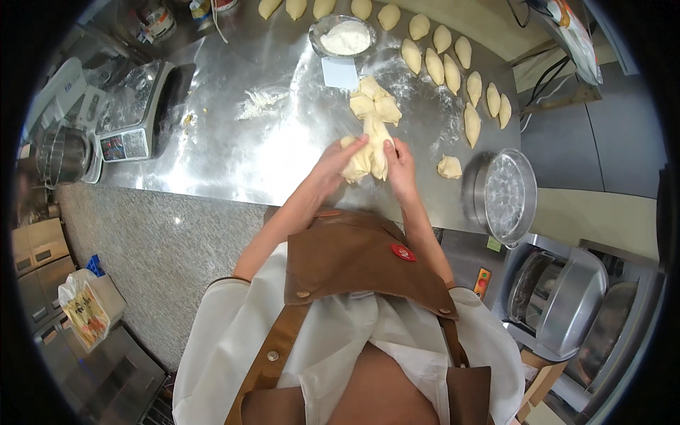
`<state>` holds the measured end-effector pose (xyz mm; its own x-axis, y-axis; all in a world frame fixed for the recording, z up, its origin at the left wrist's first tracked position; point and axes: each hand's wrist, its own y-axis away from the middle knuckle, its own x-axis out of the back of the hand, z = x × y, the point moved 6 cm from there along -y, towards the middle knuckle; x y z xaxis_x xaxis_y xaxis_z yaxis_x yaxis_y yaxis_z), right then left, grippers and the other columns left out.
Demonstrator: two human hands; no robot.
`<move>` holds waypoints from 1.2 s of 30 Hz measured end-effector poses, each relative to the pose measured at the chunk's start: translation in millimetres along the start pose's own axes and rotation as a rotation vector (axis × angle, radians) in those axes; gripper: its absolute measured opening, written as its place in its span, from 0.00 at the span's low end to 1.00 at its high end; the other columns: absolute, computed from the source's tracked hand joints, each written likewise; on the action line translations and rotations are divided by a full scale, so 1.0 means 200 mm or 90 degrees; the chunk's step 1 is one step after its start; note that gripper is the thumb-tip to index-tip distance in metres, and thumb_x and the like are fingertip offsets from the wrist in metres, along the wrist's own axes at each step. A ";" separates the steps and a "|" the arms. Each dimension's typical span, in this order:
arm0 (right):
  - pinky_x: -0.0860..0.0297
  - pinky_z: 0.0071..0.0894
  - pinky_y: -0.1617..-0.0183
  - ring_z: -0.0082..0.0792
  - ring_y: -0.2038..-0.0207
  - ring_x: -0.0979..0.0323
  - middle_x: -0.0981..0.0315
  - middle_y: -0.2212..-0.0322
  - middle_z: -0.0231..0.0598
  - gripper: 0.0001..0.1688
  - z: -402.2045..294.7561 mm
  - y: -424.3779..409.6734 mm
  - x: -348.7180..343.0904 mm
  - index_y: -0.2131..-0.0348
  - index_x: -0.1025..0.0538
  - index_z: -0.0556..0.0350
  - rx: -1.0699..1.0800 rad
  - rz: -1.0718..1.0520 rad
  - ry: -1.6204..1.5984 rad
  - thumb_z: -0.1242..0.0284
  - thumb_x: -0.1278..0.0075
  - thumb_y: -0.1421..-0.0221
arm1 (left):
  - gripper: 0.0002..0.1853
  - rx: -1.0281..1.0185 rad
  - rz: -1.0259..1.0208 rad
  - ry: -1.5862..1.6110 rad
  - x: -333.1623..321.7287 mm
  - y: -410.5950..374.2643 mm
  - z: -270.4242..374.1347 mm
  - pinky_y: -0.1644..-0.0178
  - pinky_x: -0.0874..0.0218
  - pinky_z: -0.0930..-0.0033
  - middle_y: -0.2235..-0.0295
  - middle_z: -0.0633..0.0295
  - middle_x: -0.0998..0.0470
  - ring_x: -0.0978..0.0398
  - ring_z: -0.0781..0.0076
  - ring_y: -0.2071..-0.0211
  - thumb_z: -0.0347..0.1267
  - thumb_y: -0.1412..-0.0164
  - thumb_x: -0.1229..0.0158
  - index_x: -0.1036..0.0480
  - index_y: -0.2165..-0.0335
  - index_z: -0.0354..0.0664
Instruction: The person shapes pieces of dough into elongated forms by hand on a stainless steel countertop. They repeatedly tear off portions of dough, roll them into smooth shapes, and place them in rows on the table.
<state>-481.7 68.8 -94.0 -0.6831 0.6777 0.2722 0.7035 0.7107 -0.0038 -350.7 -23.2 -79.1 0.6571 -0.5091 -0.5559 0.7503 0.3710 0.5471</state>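
Both of my hands are on a pale piece of dough (377, 143) at the front of a steel worktable (239, 154). My left hand (336, 162) grips its left part, thumb on top. From the right side, my right hand (399, 166) holds the dough between thumb and fingers. The dough hangs in folds toward me and reaches up to a cluster of cut dough lumps (374, 101) just beyond; whether they are joined I cannot tell. A white dough scraper (340, 73) lies behind the cluster, against a bowl of flour (345, 38).
Several shaped dough pieces (434, 66) line the table's back and right. A small dough lump (450, 167) lies near a round metal sieve or pan (504, 196) at the right edge. On the left stand a digital scale (133, 133) and a metal bowl (66, 156). A dough mixer (563, 303) is at lower right.
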 end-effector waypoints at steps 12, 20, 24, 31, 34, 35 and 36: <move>0.33 0.22 0.57 0.20 0.62 0.30 0.25 0.63 0.33 0.15 -0.05 0.08 0.00 0.54 0.27 0.61 -0.170 -0.010 -0.334 0.69 0.59 0.33 | 0.19 -0.119 0.085 -0.059 -0.04 0.04 0.05 0.62 0.32 0.72 0.65 0.59 0.23 0.24 0.74 0.66 0.31 0.45 0.35 0.29 0.57 0.35; 0.32 0.28 0.56 0.26 0.63 0.29 0.25 0.64 0.36 0.18 -0.15 0.07 -0.02 0.57 0.28 0.60 -0.083 0.041 -0.204 0.63 0.59 0.33 | 0.18 -0.141 0.099 -0.177 -0.06 0.07 0.05 0.61 0.32 0.73 0.65 0.60 0.22 0.24 0.76 0.66 0.28 0.45 0.37 0.28 0.55 0.35; 0.31 0.31 0.57 0.34 0.62 0.26 0.25 0.65 0.40 0.20 -0.10 0.01 -0.02 0.58 0.29 0.62 -0.133 0.029 -0.097 0.61 0.59 0.33 | 0.18 -0.163 0.056 -0.191 -0.08 0.08 0.04 0.60 0.31 0.72 0.64 0.60 0.22 0.24 0.75 0.65 0.25 0.45 0.39 0.28 0.55 0.36; 0.28 0.29 0.62 0.29 0.66 0.25 0.25 0.64 0.39 0.17 -0.09 0.03 -0.01 0.59 0.28 0.63 -0.292 0.069 -0.573 0.66 0.60 0.33 | 0.14 -0.068 0.053 -0.084 0.03 0.01 -0.06 0.61 0.30 0.72 0.66 0.60 0.22 0.23 0.73 0.66 0.28 0.43 0.39 0.28 0.58 0.37; 0.29 0.31 0.66 0.27 0.67 0.25 0.24 0.68 0.40 0.16 -0.03 -0.01 0.04 0.60 0.28 0.61 -0.146 0.113 -0.445 0.66 0.60 0.33 | 0.16 -0.034 0.104 -0.084 0.08 0.02 -0.07 0.58 0.31 0.69 0.64 0.58 0.23 0.24 0.69 0.63 0.36 0.38 0.43 0.30 0.55 0.39; 0.30 0.32 0.67 0.28 0.68 0.25 0.25 0.70 0.41 0.15 -0.03 -0.03 0.08 0.61 0.28 0.60 -0.085 0.122 -0.292 0.66 0.60 0.33 | 0.17 -0.029 0.089 -0.032 0.08 0.03 -0.06 0.56 0.32 0.68 0.63 0.57 0.23 0.24 0.68 0.62 0.39 0.36 0.47 0.31 0.54 0.39; 0.30 0.33 0.69 0.30 0.69 0.25 0.25 0.71 0.42 0.15 -0.08 -0.04 0.12 0.62 0.28 0.59 -0.025 0.127 -0.140 0.66 0.59 0.33 | 0.19 -0.026 0.076 0.022 0.08 0.05 -0.04 0.54 0.33 0.66 0.62 0.57 0.24 0.25 0.66 0.60 0.42 0.34 0.51 0.33 0.53 0.39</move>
<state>-501.1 76.3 -71.5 -0.5532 0.8312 0.0556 0.8325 0.5540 0.0017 -332.6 -22.0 -87.7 0.7439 -0.4327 -0.5093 0.6680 0.4588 0.5859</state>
